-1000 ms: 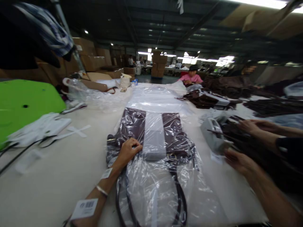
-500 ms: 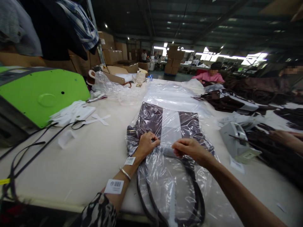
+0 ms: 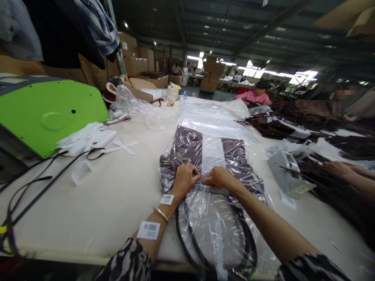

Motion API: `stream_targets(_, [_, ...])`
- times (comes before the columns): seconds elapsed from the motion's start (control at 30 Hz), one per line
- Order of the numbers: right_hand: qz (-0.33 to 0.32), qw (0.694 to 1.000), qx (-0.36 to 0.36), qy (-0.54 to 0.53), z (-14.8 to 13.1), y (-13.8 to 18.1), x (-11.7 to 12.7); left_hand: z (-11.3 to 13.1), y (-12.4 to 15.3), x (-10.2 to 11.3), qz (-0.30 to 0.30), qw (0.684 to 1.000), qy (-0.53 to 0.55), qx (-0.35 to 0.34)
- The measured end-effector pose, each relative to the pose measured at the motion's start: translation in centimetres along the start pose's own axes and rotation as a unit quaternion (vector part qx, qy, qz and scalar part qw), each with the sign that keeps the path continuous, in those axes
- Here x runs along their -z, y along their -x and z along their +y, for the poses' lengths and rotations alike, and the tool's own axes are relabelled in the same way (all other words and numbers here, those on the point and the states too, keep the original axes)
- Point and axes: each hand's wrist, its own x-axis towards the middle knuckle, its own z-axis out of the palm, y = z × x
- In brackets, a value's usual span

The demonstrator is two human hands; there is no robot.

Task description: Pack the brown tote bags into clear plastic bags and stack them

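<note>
A dark brown handbag (image 3: 189,146) lies flat on the table inside a clear plastic bag (image 3: 205,230), a pale paper band (image 3: 213,150) across its middle. Its long dark handles (image 3: 252,246) stretch toward me under the film. Over the bag's near edge, my left hand (image 3: 186,177) pinches the plastic with thumb and fingertips. Close beside it, my right hand (image 3: 218,177) has its fingers curled together on the film at the band. Two barcode stickers (image 3: 148,230) are stuck on my left forearm, either side of a bangle (image 3: 161,214).
A green machine (image 3: 52,117) stands at left, with white tags (image 3: 88,136) and black straps (image 3: 32,195) nearby. Clear plastic sheets (image 3: 213,117) lie beyond the handbag. At right are a tape dispenser (image 3: 287,173), piled brown bags (image 3: 310,111) and another person's hands (image 3: 336,169).
My right hand has moved left along the film, close to my left hand, and its fingers now rest on the plastic. My left hand stays at nearly the same spot.
</note>
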Motion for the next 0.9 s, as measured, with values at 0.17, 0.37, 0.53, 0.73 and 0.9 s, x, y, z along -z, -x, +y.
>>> stream_targets(0.17, [0.020,0.995,-0.024,0.097,1.5,0.8,1.5,-0.1,0.0,-0.1,0.001,1.000,-0.004,0.002])
stream_targets(0.37, [0.075,0.996,-0.028,0.032,1.6,1.4,0.9,0.0,-0.2,-0.1,-0.001,1.000,-0.004,0.005])
stream_targets(0.53, [0.071,0.997,-0.031,0.013,2.2,1.1,-0.4,-0.1,-0.3,0.2,-0.011,1.000,-0.001,0.007])
stream_targets(0.73, [0.092,0.994,-0.045,-0.028,3.0,1.8,-0.9,0.3,-0.6,0.1,-0.021,1.000,-0.005,0.013])
stream_targets(0.9, [0.149,0.984,0.012,-0.102,5.9,2.7,0.8,0.1,-1.0,2.7,-0.005,0.999,0.025,-0.023])
